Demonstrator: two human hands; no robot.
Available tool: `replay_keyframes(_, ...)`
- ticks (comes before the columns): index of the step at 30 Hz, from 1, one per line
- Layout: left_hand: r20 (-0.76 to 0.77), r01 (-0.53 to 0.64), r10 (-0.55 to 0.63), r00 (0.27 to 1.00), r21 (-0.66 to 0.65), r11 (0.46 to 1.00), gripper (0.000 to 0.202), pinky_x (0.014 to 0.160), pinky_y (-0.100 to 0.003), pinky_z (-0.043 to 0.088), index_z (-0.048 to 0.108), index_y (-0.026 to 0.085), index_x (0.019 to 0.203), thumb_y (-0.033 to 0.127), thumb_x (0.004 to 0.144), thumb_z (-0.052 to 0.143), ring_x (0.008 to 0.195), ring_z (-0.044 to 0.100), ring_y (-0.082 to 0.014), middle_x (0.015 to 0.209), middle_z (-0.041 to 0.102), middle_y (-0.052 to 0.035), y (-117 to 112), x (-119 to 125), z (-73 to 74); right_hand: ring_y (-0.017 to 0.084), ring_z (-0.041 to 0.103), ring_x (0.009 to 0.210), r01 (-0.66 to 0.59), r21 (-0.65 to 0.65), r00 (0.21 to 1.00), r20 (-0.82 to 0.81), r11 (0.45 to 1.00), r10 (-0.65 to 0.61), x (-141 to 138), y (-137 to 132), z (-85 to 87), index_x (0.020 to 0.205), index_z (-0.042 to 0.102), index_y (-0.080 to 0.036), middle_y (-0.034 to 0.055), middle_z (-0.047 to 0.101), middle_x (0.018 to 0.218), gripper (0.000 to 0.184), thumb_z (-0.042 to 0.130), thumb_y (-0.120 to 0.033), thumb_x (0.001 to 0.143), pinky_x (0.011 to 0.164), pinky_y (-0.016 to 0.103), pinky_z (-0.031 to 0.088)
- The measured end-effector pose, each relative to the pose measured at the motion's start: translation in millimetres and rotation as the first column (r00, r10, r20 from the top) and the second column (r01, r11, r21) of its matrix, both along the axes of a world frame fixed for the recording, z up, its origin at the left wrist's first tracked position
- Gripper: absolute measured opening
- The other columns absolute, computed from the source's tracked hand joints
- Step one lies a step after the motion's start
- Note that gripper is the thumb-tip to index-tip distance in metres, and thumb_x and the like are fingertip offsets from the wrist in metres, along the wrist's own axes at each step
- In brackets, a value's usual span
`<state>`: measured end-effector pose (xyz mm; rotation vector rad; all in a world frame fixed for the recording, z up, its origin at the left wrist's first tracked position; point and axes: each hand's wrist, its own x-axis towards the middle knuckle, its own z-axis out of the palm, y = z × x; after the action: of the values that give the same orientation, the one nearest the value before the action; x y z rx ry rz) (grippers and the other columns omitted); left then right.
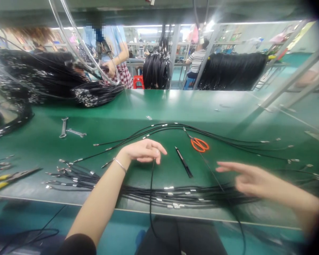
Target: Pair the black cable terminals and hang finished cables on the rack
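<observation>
Black cable (151,180) — in left hand (145,150), pinched; hanging below

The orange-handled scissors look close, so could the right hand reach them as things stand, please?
Probably yes: the scissors lie uncovered on the table, near the right hand, with just a thin black cable seeming to run between.

Black cable (151,187) at left hand (145,151); green tabletop (108,122) beneath. Left of right hand (251,179): orange-handled scissors (199,144), black cutter (184,163). Left of both: yellow-handled pliers (17,176). Beyond both: red stool (138,81), striped shirt (198,59).
</observation>
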<state>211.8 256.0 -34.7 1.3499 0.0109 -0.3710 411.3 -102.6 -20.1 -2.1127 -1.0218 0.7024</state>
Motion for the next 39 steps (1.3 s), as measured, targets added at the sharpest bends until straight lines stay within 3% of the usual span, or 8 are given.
replay_keyframes(3,0.036,-0.044,0.043,0.998,0.039,0.998,0.035,0.031,-0.014,0.030,0.068,0.012,0.097,0.038,0.077,0.078,0.034,0.047,-0.0045,0.072,0.070,-0.0056,-3,2,-5.0,0.017,0.059,0.061,-0.005,-0.090,0.998,-0.058,0.996,0.000,-4,41,-18.0,0.136,0.054,-0.022,0.0123,0.069,0.116,0.070,0.067,-0.058,0.077,0.055,0.034,0.051)
replay_keyframes(7,-0.004,-0.069,0.070,0.998,0.078,0.995,0.041,0.039,-0.016,0.045,0.069,0.011,0.102,0.039,0.075,0.080,0.046,0.057,-0.0071,0.083,0.073,-0.0096,-9,9,-15.4,0.025,0.067,0.081,0.103,-0.105,0.970,0.231,0.989,-0.076,6,104,-32.6,0.111,0.066,-0.016,0.0086,0.073,0.091,0.049,0.072,-0.046,0.074,0.075,0.036,0.051)
replay_keyframes(11,-0.135,0.059,-0.037,0.990,0.166,0.984,0.057,0.035,-0.017,0.044,0.064,0.011,0.117,0.038,0.070,0.085,0.047,0.061,-0.0102,0.092,0.074,-0.0135,-14,12,-26.4,0.022,0.066,0.074,0.040,-0.084,0.968,0.249,0.996,-0.018,11,143,-44.2,0.099,0.068,-0.016,0.0052,0.072,0.078,0.032,0.073,-0.033,0.072,0.074,0.034,0.049)
replay_keyframes(18,-0.218,0.129,-0.108,0.970,0.084,0.988,0.056,0.062,-0.028,0.061,0.071,0.014,0.103,0.036,0.056,0.093,0.065,0.072,-0.0196,0.080,0.074,-0.0093,-22,9,-26.2,0.014,0.054,0.053,-0.024,-0.044,0.998,0.060,0.999,0.027,10,144,-46.7,0.096,0.070,-0.014,0.0026,0.064,0.065,0.027,0.062,-0.032,0.077,0.054,0.028,0.046)
replay_keyframes(24,-0.196,0.227,-0.195,0.961,0.159,0.961,0.031,0.045,-0.020,0.052,0.070,0.013,0.080,0.039,0.070,0.084,0.053,0.066,-0.0142,0.071,0.071,-0.0072,-47,9,-25.2,0.007,0.041,0.046,-0.024,0.158,0.912,-0.400,0.987,0.087,16,124,-32.9,0.096,0.067,-0.012,0.0015,0.059,0.065,0.038,0.070,-0.046,0.078,0.042,0.022,0.031)
replay_keyframes(29,-0.022,-0.119,0.121,0.992,0.082,0.989,0.032,0.045,-0.019,0.052,0.065,0.012,0.086,0.039,0.075,0.079,0.058,0.067,-0.0133,0.078,0.072,-0.0084,-53,15,-23.7,0.007,0.046,0.051,-0.164,0.167,0.876,-0.428,0.972,0.221,5,118,-19.5,0.101,0.071,-0.014,0.0056,0.065,0.081,0.042,0.072,-0.050,0.080,0.045,0.022,0.036)
replay_keyframes(33,0.145,-0.423,0.417,0.897,0.017,0.906,0.032,0.049,-0.021,0.055,0.067,0.010,0.086,0.034,0.072,0.083,0.064,0.068,-0.0151,0.075,0.071,-0.0090,-54,20,-22.8,0.010,0.053,0.057,-0.194,0.189,0.846,-0.464,0.963,0.261,-15,119,-13.8,0.074,0.070,-0.014,0.0052,0.065,0.070,0.037,0.078,-0.050,0.073,0.052,0.022,0.042)
replay_keyframes(39,0.161,-0.555,0.557,0.815,-0.062,0.830,0.036,0.055,-0.026,0.059,0.069,0.008,0.086,0.033,0.067,0.086,0.065,0.070,-0.0180,0.077,0.072,-0.0098,-67,19,-19.5,0.012,0.057,0.060,-0.103,0.193,0.766,-0.611,0.976,0.202,-42,126,-20.9,0.069,0.062,-0.016,0.0039,0.067,0.070,0.037,0.087,-0.043,0.062,0.055,0.022,0.043)
